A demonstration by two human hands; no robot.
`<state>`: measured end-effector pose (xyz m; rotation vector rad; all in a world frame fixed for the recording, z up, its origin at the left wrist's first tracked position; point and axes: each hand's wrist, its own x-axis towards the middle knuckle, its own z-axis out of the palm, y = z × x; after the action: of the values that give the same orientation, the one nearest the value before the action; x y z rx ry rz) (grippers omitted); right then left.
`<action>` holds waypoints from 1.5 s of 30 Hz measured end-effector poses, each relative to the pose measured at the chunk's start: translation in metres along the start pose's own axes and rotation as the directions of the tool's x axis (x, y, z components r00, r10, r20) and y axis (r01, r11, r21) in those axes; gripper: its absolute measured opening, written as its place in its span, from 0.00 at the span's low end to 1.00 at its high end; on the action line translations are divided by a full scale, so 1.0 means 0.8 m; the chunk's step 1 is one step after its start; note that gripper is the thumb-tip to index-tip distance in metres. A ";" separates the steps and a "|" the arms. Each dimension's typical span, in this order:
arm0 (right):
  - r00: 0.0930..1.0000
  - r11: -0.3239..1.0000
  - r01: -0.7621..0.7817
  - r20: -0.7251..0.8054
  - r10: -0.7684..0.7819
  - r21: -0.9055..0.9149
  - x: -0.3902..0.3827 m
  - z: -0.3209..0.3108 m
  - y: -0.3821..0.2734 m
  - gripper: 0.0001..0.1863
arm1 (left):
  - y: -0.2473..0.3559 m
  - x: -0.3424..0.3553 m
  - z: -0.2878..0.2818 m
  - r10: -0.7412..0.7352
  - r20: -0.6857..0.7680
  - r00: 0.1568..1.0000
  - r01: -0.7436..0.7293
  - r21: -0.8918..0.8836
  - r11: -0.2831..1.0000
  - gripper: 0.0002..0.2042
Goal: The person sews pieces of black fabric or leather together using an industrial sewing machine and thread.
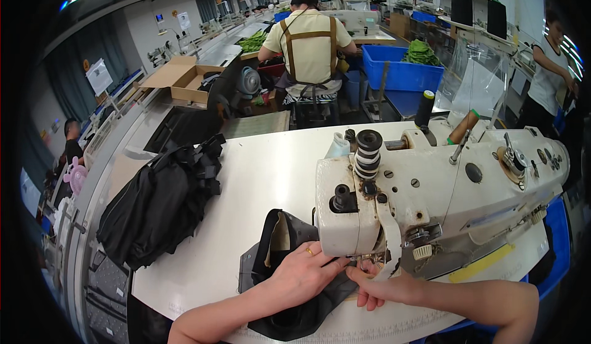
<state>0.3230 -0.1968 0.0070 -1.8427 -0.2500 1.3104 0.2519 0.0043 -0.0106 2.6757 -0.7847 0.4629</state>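
A white sewing machine with worn paint stands on a white table. A black and grey fabric piece, folded with a beige inner face showing, lies at its needle area. My left hand, with a gold ring, rests on this piece left of the needle, fingers apart and bent toward the presser foot. My right hand pinches the piece's edge just right of the needle, thumb on top and fingers curled below, partly behind a white arm of the machine. The exact stitching point is hidden.
A heap of black pieces lies left on the table. Thread cones stand behind the machine. An open cardboard box and a blue bin are farther back. A person sits ahead; another stands at right.
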 end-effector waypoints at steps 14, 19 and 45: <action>0.999 1.000 0.021 0.043 -0.021 -0.016 -0.005 -0.004 -0.003 0.20 | -0.003 -0.006 -0.005 -0.039 -0.029 0.999 0.033 -0.197 0.980 0.10; 0.996 0.999 0.018 0.091 -0.014 -0.034 -0.010 -0.001 0.006 0.21 | 0.001 -0.008 -0.009 -0.043 0.004 0.999 0.043 -0.155 0.987 0.10; 0.314 0.221 0.366 -0.103 -0.944 -0.904 0.010 -0.011 0.075 0.20 | -0.008 -0.003 0.002 -0.078 -0.036 0.996 0.074 -0.103 0.992 0.09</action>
<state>0.3166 -0.2344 -0.0409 -2.2165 -1.3005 -0.3519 0.2539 0.0100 -0.0144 2.5831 -0.6735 0.4441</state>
